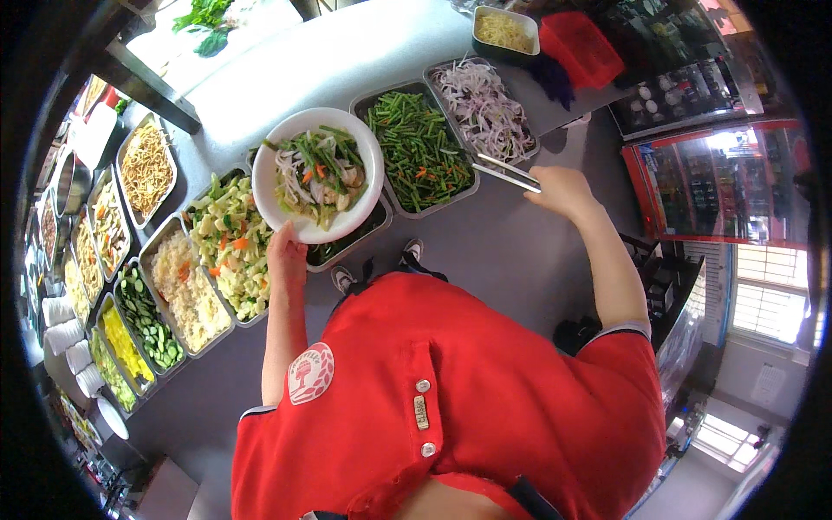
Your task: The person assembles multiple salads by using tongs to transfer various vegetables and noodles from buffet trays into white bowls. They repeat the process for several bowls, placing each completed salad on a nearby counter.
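My left hand (288, 256) grips the near rim of a white bowl (373, 186), holding it above the food trays. Inside the bowl lie cooked vegetables (321, 173): green bean pieces, pale onion strips, orange carrot bits and some lighter chunks. On the right, my right hand (559, 191) is closed around metal tongs (511, 172). Their tips reach the near corner of a tray of sliced onion (485, 104); whether they touch it I cannot tell. Between bowl and tongs sits a tray of cut green beans (412, 152) with a few carrot bits. The bowl partly hides a tray beneath it.
Left of the bowl are trays of cauliflower with carrot (230, 243), a pale shredded dish (186, 282), sliced cucumber (147, 316) and yellow strips (126, 347). Noodles (146, 169) stand farther back. A bean sprout container (504, 33) and a red basket (582, 50) are at the far right.
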### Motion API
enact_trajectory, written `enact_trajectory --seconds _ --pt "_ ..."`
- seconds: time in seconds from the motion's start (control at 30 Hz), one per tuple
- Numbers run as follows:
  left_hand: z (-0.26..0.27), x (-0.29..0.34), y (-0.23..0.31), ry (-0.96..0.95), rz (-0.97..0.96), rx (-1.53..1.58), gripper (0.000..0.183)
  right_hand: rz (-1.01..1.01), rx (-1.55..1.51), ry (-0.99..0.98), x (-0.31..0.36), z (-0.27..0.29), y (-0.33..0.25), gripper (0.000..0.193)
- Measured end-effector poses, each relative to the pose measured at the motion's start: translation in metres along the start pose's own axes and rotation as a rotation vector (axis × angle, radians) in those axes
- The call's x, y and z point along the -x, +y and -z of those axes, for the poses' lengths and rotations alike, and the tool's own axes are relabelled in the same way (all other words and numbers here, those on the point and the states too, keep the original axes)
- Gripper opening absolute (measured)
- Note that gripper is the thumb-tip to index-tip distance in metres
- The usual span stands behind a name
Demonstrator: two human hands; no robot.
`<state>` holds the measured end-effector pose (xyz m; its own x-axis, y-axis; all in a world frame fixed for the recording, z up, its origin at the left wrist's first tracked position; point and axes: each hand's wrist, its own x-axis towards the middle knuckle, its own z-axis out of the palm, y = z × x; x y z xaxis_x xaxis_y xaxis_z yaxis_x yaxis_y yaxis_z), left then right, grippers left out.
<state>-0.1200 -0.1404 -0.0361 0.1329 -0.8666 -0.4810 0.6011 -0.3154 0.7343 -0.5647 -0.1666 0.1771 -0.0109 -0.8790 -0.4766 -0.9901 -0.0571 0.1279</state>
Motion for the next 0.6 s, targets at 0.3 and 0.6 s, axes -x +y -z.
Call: enact_trajectory --seconds 0.3,0.6 --pt "0.02 0.004 0.001 0.011 -0.016 0.043 0.017 0.053 0.165 -0.067 -0.038 -0.002 -0.003 0.026" --pt "0.026 0.015 -0.004 0.06 0.009 0.027 0.014 -0.147 -0.205 -0.193 0.004 0.059 -0.016 0.024"
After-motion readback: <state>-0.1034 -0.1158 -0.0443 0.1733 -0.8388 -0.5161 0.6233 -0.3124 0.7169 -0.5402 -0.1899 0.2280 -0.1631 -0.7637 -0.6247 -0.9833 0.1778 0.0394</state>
